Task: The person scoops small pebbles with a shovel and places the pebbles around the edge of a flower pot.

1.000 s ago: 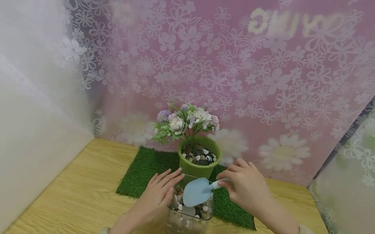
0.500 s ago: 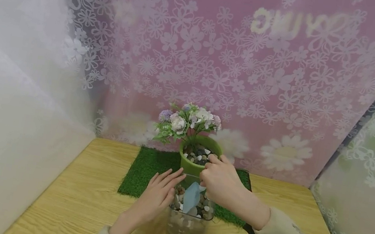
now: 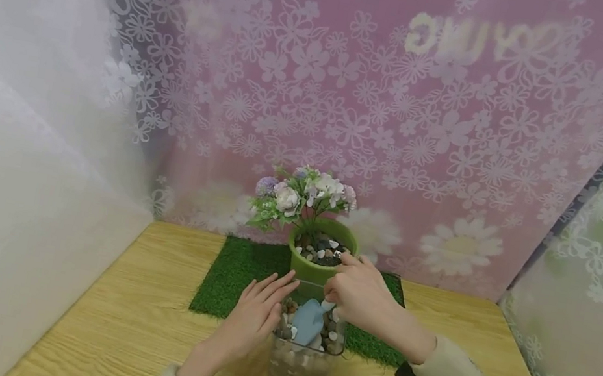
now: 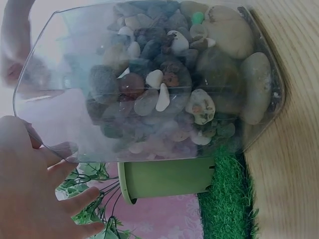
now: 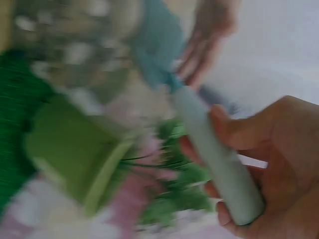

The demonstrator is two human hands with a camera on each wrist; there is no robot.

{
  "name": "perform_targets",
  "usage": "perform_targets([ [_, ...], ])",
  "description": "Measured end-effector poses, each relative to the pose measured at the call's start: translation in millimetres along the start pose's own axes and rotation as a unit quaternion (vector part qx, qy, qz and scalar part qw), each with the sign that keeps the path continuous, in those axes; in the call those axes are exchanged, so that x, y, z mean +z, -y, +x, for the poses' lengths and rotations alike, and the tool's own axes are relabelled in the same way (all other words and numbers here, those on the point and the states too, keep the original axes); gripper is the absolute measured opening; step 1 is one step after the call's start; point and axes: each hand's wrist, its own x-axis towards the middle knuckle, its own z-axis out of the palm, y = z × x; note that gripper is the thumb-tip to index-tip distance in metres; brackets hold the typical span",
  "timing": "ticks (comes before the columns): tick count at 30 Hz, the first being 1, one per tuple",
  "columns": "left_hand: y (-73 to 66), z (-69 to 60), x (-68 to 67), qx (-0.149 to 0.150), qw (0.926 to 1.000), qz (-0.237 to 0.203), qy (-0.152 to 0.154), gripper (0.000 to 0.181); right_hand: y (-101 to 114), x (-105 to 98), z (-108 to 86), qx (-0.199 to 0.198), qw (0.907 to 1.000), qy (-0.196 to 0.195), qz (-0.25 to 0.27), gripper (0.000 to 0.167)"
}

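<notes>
A clear square container [image 3: 303, 366] of mixed pebbles stands on the table in front of a green flower pot [image 3: 310, 271]. My right hand [image 3: 364, 293] grips the pale handle [image 5: 214, 154] of a small blue shovel [image 3: 308, 322], whose blade points down at the pebbles [image 4: 159, 84] inside the container. How deep the blade goes among them I cannot tell. On the container's left rim rests my left hand [image 3: 252, 312], its fingers extended. In the left wrist view those fingers lie along the clear wall. Motion blurs the right wrist view.
White and purple flowers [image 3: 300, 197] rise from the pot, which has pebbles around the stems. Pot and container stand on or by a green turf mat [image 3: 225, 274] on a wooden table [image 3: 127, 318]. A pink floral curtain [image 3: 323, 86] hangs behind.
My right hand has moved left and inward, bringing the shovel from above the container down to the pebbles, and the blade has turned. The left hand stays at the rim.
</notes>
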Motion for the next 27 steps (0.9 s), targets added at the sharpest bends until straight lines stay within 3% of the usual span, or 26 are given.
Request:
perform_targets([
  [7,-1.5,0.0,-0.3,-0.011,0.9999,-0.012,0.002,0.046,-16,29,-31.1,0.021,0.9931,-0.07,0.092,0.004],
  [14,-1.6,-0.2,0.7,-0.009,0.9999,-0.01,0.001,0.046,-10,41,-44.6,0.035,0.9832,-0.151,0.097,0.011],
  [23,0.5,0.1,0.7,-0.008,0.9999,-0.01,-0.004,0.047,-10,44,-46.2,0.044,0.9817,-0.142,0.118,0.014],
  [27,0.5,-0.2,1.5,-0.008,0.9999,-0.008,0.002,0.047,-12,43,-50.3,0.063,0.9763,-0.147,0.146,0.016],
])
